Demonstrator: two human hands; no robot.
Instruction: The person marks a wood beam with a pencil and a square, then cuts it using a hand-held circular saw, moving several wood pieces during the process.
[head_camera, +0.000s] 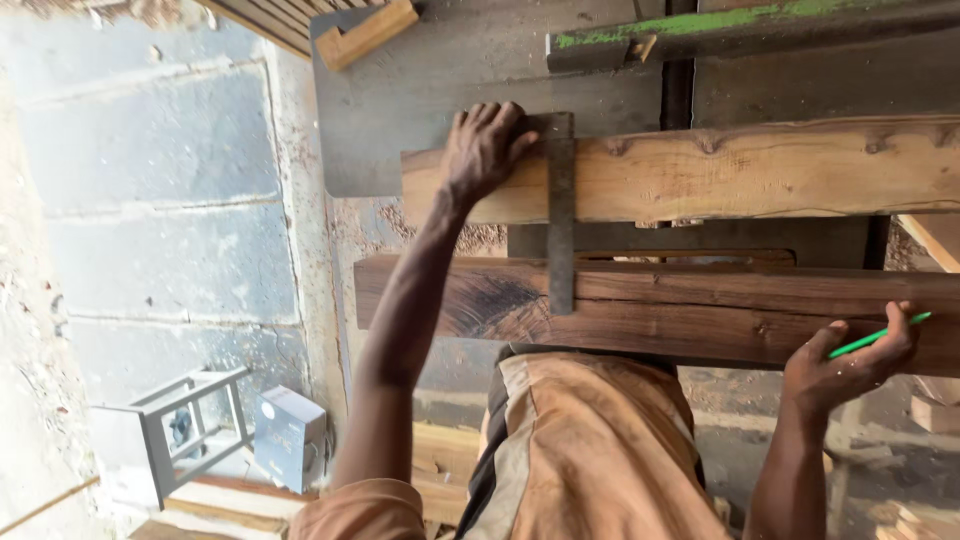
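The left hand (483, 150) has its fingers spread and pressed flat on the stock of a metal try square (560, 210), pinning it to the pale plank (700, 172); the blade reaches across onto the dark plank (660, 305) nearer the body. The right hand (845, 362) pinches a green pencil (880, 335) between closed fingers, resting on the dark plank's edge. A true line needs the stock tight against the plank's edge and the pencil run snug along the blade. The bench (420, 90) beneath is mostly covered, and both planks run off the frame's right side.
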